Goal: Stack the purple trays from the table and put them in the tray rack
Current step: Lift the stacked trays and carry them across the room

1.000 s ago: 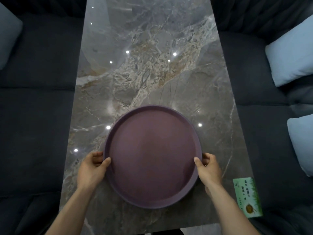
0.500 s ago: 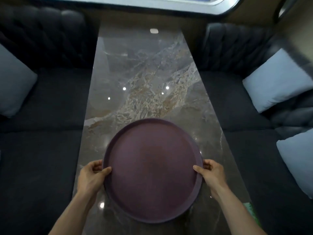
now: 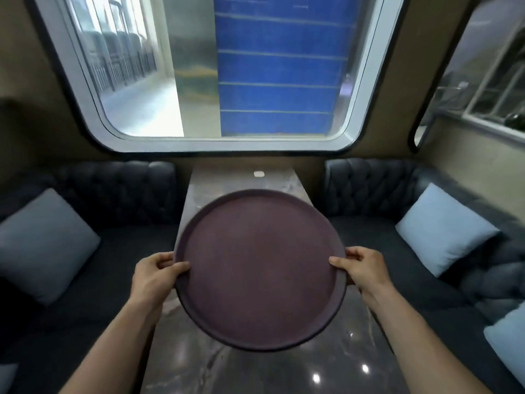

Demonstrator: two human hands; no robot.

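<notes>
Progress: I hold the purple trays (image 3: 260, 268) above the table (image 3: 255, 371) | left hand (image 3: 154, 275), right hand (image 3: 366, 270) clamped on rim | rack unseen, placing remains.

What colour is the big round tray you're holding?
The tray is a dull, dark purple all over, with no pattern. The head view shows it, held between both hands.
</notes>
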